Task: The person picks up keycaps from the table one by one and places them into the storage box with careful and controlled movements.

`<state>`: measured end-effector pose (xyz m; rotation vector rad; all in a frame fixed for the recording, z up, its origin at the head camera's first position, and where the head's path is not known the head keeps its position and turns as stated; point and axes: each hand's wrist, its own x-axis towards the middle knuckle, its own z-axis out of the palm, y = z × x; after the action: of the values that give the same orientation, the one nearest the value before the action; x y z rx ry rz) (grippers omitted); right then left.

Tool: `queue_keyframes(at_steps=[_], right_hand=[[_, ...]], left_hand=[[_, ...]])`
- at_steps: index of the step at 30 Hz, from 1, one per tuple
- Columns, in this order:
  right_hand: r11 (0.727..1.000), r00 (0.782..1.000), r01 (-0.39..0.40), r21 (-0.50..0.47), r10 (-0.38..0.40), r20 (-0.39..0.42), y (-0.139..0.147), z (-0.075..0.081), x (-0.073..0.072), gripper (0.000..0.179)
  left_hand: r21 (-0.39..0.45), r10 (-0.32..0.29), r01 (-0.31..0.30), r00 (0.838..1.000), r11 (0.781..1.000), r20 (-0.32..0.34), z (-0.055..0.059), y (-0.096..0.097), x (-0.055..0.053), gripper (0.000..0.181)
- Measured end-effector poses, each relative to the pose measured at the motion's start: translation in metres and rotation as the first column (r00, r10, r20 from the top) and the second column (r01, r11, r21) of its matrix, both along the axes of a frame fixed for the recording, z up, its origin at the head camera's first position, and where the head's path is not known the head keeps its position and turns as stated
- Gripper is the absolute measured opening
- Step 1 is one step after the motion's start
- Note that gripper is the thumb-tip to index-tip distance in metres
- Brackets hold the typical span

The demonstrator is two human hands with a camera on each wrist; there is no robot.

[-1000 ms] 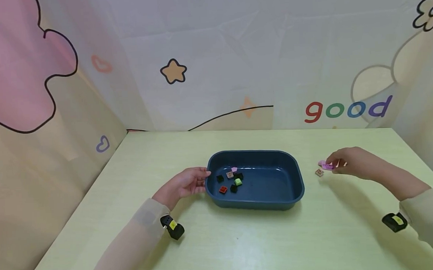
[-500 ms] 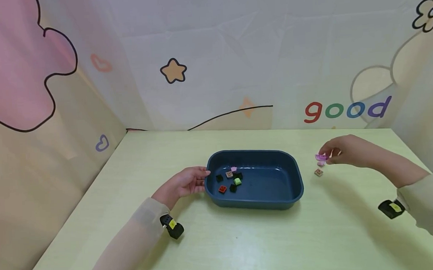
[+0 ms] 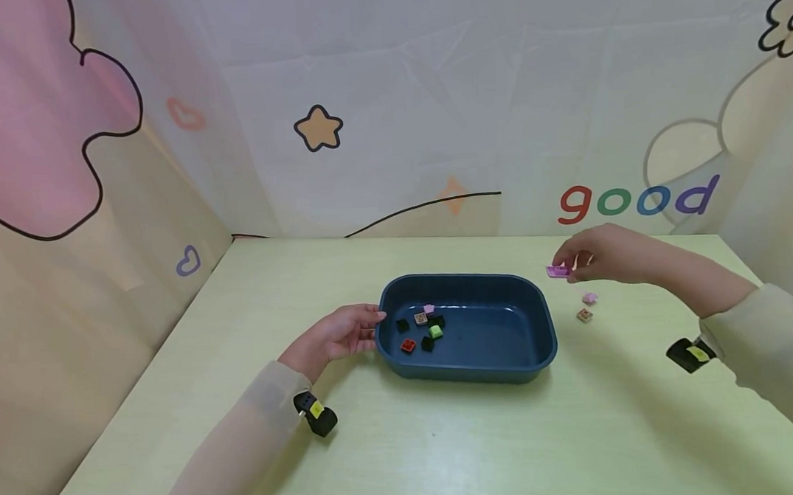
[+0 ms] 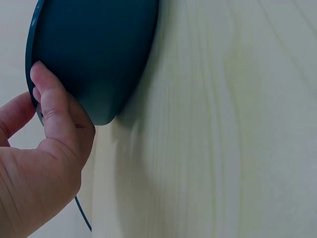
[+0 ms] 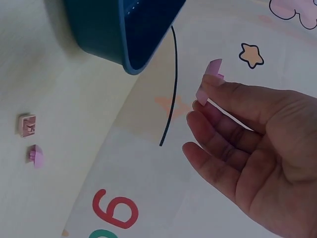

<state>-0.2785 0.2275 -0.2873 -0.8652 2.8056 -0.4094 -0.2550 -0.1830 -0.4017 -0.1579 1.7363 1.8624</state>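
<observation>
At the left end of a dark blue plastic tub (image 3: 469,377), my left hand (image 3: 337,335) grips the rim; the left wrist view shows fingers and thumb on either side of that tub's edge (image 4: 30,44). My right hand (image 3: 616,256) is raised beyond the tub's right back corner. Between its thumb and fingertips it pinches a pink toy brick (image 3: 557,271), seen edge-on as a thin pink piece (image 5: 213,67) in the right wrist view. Below that hand, a light pink piece (image 3: 590,297) and a beige square brick (image 3: 584,315) lie on the table.
Several small bricks lie in the tub's left half, among them a red brick (image 3: 408,346), a green brick (image 3: 436,332) and a black brick (image 3: 403,325). The pale table (image 3: 405,446) ends at a printed cloth backdrop (image 3: 418,128) behind and at the sides.
My right hand has lifted the pink brick off the table and carried it left and back, away from the two loose pieces. The left hand and tub have stayed put.
</observation>
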Motion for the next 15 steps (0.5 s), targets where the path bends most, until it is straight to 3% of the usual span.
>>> queue_keyframes(at_steps=[15], right_hand=[[0.995,0.996,-0.092,-0.028,0.092,0.019,-0.036,0.022,-0.004,0.027]], left_hand=[[0.010,0.002,-0.002,1.000,1.000,0.001,0.000,0.000,0.000,0.009]])
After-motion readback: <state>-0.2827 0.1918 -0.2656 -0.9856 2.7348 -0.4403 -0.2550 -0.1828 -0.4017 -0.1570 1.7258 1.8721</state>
